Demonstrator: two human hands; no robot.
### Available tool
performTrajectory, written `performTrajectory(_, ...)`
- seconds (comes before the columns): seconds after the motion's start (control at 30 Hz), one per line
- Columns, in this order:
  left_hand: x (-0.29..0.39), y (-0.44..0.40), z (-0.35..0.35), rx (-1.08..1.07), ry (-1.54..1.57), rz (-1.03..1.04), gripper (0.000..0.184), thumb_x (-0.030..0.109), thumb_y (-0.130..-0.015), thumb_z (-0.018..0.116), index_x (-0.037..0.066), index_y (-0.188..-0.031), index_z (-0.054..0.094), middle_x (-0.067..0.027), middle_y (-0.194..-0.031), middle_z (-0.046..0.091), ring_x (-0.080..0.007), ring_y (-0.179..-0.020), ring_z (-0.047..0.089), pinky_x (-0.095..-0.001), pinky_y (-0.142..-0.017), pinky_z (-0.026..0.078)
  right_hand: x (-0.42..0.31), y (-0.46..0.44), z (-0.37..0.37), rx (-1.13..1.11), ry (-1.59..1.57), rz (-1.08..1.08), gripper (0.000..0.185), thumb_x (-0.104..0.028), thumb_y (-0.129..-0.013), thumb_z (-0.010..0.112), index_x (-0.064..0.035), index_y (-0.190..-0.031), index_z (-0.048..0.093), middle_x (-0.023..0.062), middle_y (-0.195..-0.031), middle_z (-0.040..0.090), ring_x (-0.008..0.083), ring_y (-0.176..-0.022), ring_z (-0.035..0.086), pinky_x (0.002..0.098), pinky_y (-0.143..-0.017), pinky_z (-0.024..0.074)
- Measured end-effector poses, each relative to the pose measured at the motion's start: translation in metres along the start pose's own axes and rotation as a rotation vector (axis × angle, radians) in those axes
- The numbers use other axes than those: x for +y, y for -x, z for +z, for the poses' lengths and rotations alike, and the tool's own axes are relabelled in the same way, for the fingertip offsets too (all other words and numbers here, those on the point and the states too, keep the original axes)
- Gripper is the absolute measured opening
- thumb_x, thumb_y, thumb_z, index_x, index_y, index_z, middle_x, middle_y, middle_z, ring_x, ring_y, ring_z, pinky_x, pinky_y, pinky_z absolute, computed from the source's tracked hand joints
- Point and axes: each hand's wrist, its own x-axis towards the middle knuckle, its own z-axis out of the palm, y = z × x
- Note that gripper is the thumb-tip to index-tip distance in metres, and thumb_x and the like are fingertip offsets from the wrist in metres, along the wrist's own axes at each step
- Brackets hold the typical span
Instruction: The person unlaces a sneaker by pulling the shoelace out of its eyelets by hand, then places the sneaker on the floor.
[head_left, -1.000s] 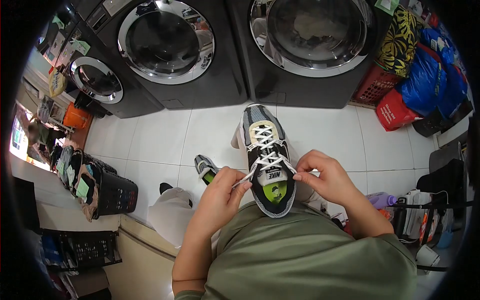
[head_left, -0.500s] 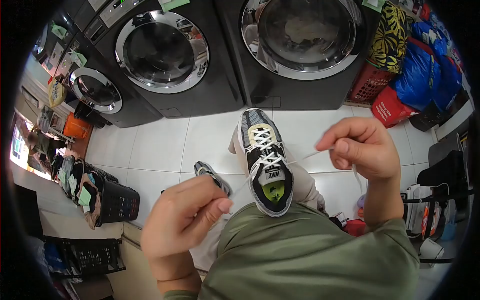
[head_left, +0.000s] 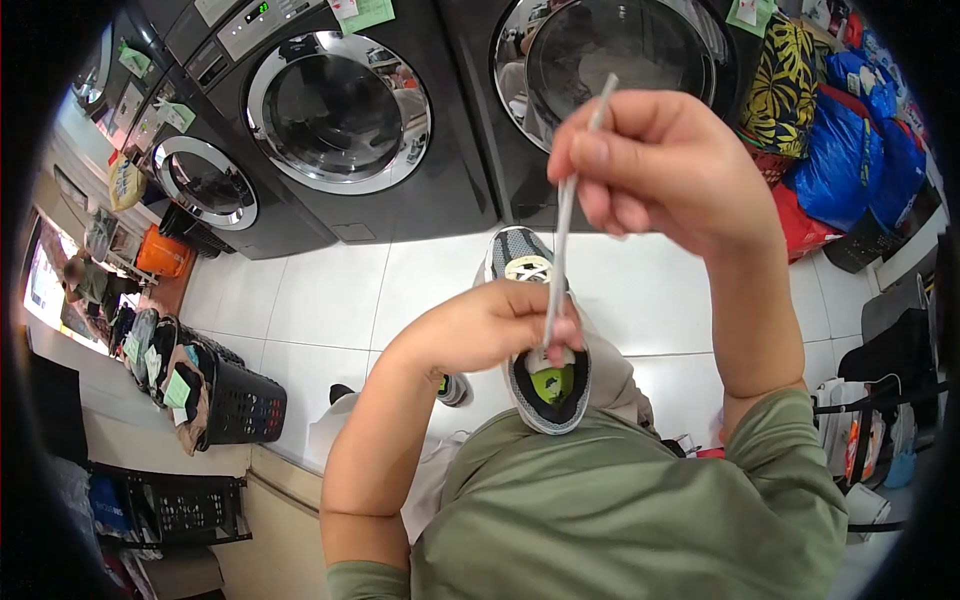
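A grey, black and white sneaker (head_left: 523,245) with a green insole stands toe-forward, close in front of my torso. My left hand (head_left: 480,325) lies across its laced part and hides most of the tongue. Its fingers are closed around the lower part of a white shoelace (head_left: 562,240). Higher up and to the right, my right hand (head_left: 670,165) pinches the same lace between thumb and forefinger. The lace runs straight and steep between both hands, its tip standing out above the right fingers. Part of a second sneaker (head_left: 454,390) shows beneath my left forearm.
Dark front-loading machines (head_left: 455,130) line the far side of the white tiled floor (head_left: 320,290). A black laundry basket (head_left: 245,405) full of clothes stands at left. Blue bags (head_left: 835,165) are piled at right. Another person (head_left: 88,280) is at the far left.
My right hand has risen and moved left, pulling the lace upright. My left hand has moved right and up onto the shoe. The view has shifted slightly.
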Motion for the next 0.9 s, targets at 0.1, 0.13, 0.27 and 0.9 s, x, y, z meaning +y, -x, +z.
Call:
performTrajectory(0.1,-0.025,0.007,-0.011,0.277,0.341,-0.055,0.024,0.025,-0.106,0.06,0.002,-0.105,0.064,-0.0038,-0.082,0.066,-0.0131,-0.073,0.065,-0.0283,-0.077,0.056,0.04,-0.018,-0.03,0.309,0.331,-0.041,0.025,-0.022,-0.097,0.073,0.002,-0.103,0.073,0.0061,-0.083,0.072,0.0101,-0.063,0.063,0.0245,-0.06,0.051)
performTrajectory(0.13,-0.029,0.008,-0.007,0.387,0.336,-0.05,0.023,0.025,-0.106,0.06,0.002,-0.105,0.063,-0.0029,-0.079,0.064,-0.0127,-0.071,0.063,-0.0274,-0.074,0.054,0.061,-0.02,-0.04,0.444,0.576,-0.049,0.024,-0.021,-0.095,0.074,0.0014,-0.105,0.072,0.0088,-0.087,0.072,0.0153,-0.067,0.066,0.0285,-0.064,0.0533)
performTrajectory(0.27,-0.033,0.009,0.009,0.661,0.228,-0.039,0.022,0.025,-0.108,0.057,0.004,-0.103,0.059,-0.0009,-0.077,0.059,-0.0092,-0.065,0.054,-0.0234,-0.061,0.046,0.096,0.02,0.01,0.47,1.346,-0.441,0.032,-0.011,-0.086,0.075,0.0001,-0.113,0.065,0.0159,-0.1,0.064,0.0363,-0.096,0.063,0.0455,-0.083,0.0512)
performTrajectory(0.9,-0.055,0.035,0.055,0.674,-0.154,0.29,0.009,0.005,-0.094,0.073,0.003,-0.094,0.065,-0.0036,-0.095,0.064,-0.0111,-0.087,0.059,-0.0258,-0.081,0.047,0.08,0.091,0.039,-0.018,0.956,-0.123,0.013,-0.003,-0.086,0.071,-0.0024,-0.099,0.07,0.0107,-0.085,0.065,0.0333,-0.079,0.067,0.0416,-0.072,0.0554)
